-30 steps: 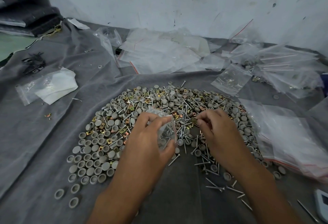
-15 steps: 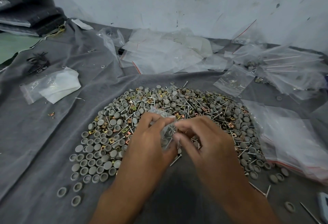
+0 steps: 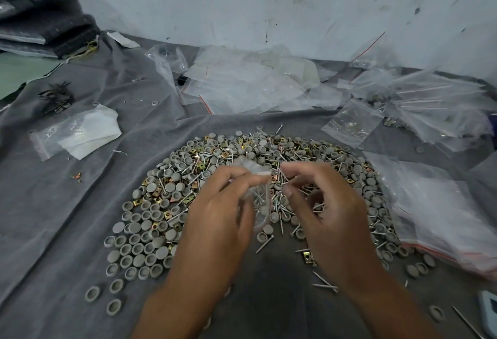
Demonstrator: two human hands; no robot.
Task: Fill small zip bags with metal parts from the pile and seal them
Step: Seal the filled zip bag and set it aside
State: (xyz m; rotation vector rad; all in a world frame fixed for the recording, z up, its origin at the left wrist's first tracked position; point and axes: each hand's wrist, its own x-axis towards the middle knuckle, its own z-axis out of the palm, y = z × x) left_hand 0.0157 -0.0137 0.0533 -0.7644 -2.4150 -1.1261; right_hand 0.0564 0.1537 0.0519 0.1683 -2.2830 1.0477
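Note:
A wide pile of grey caps, brass clips and nails [image 3: 188,177] lies on the grey cloth [image 3: 67,231]. My left hand [image 3: 220,212] holds a small clear zip bag [image 3: 261,199] upright over the pile's near side, and several nails show inside it. My right hand [image 3: 330,212] hovers just right of the bag's mouth. Its fingers are curled, with a gap between thumb and forefinger, and I see nothing held in that gap. Motion blurs both hands and the bag's top.
Empty zip bags are heaped at the back [image 3: 242,83] and stacked at the right [image 3: 443,217]. Filled bags with long nails [image 3: 430,102] lie far right. At the left lies a bag with white paper [image 3: 78,134]. Loose nails and caps [image 3: 322,282] dot the near cloth.
My right hand left the pile and went to the bag's mouth, then drew back slightly to the right. My left hand kept hold of the bag and lifted it a little.

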